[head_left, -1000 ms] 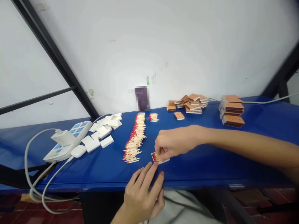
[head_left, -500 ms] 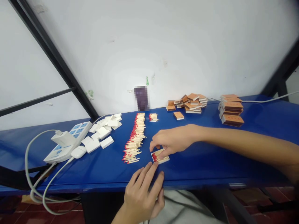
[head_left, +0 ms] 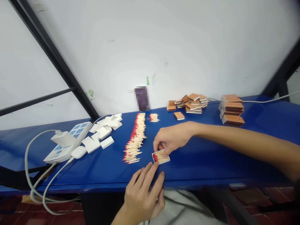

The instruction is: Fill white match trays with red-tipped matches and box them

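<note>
Matchbox tray [head_left: 165, 162], matches [head_left: 160, 156] inside, sits flat on the blue table [head_left: 199, 168]. Our right hand [head_left: 174, 138] has thumb and index apart at its 12 o'clock edge; our left hand [head_left: 143, 194] has fingers loosely spread at 7. From the tray we see: long match pile [head_left: 138, 132] at 10, small match pile [head_left: 154, 117] at 12, orange box stack [head_left: 233, 119] at 2.

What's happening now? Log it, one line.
right hand: at tray; left hand: by tray's near edge; tray: holds matches; matchbox stack: on table, at right
</note>
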{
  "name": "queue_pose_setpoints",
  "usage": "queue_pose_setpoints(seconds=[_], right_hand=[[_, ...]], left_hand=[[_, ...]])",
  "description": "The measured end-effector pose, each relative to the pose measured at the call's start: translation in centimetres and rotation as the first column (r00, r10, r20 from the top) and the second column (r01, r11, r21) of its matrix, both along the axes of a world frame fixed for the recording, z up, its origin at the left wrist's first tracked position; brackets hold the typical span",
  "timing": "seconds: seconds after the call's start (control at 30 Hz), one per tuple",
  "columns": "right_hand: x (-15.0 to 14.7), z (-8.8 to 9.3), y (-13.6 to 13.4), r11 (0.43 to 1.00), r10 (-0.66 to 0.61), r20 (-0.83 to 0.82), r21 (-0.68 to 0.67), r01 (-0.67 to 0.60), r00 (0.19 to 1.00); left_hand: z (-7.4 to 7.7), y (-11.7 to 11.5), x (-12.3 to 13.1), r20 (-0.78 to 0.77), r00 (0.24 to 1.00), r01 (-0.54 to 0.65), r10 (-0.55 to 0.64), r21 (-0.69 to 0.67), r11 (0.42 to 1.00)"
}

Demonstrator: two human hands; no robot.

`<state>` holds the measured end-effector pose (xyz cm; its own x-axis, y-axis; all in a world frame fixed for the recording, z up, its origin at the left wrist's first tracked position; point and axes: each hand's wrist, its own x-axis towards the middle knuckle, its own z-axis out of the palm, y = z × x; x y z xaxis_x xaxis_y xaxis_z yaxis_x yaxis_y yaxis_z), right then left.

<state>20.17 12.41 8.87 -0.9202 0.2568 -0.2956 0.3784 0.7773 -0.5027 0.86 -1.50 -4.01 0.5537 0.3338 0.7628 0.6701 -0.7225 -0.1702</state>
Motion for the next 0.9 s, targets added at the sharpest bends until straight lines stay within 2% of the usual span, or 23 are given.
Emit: queue_pose_setpoints(seconds=[0.13, 0.37, 0.63, 0.8, 0.9], right_hand=[[-0.03, 0.01, -0.05, 1.000, -0.005, -0.006, 0.000, 0.005, 1.000], [0.15, 0.14, -0.07, 0.997, 0.010, -0.021, -0.079, -0.012, 1.000], [-0.10, 0.15, -0.52, 1.000, -0.005, -0.021, 0.024, 0.005, 1.000], [-0.04, 0.27, -0.61, 0.999, 0.001, -0.029, -0.032, -0.002, 1.000], [-0.08, 0.29, -0.62, 1.000, -0.018, -0.014, -0.007, 0.018, 1.000]], left_hand=[[0.14, -0.03, 0.04, 0.000, 1.000, 0.000, 0.000, 0.002, 1.000], [0.23, -0.02, 0.03, -0.012, 1.000, -0.011, 0.011, 0.009, 1.000], [0.09, 0.00, 0.02, -0.001, 1.000, -0.003, 0.003, 0.003, 1.000], [0.09, 0.06, 0.01, -0.010, 1.000, -0.008, 0.008, 0.009, 1.000], [0.13, 0.06, 0.03, -0.011, 1.000, -0.011, 0.011, 0.008, 1.000]])
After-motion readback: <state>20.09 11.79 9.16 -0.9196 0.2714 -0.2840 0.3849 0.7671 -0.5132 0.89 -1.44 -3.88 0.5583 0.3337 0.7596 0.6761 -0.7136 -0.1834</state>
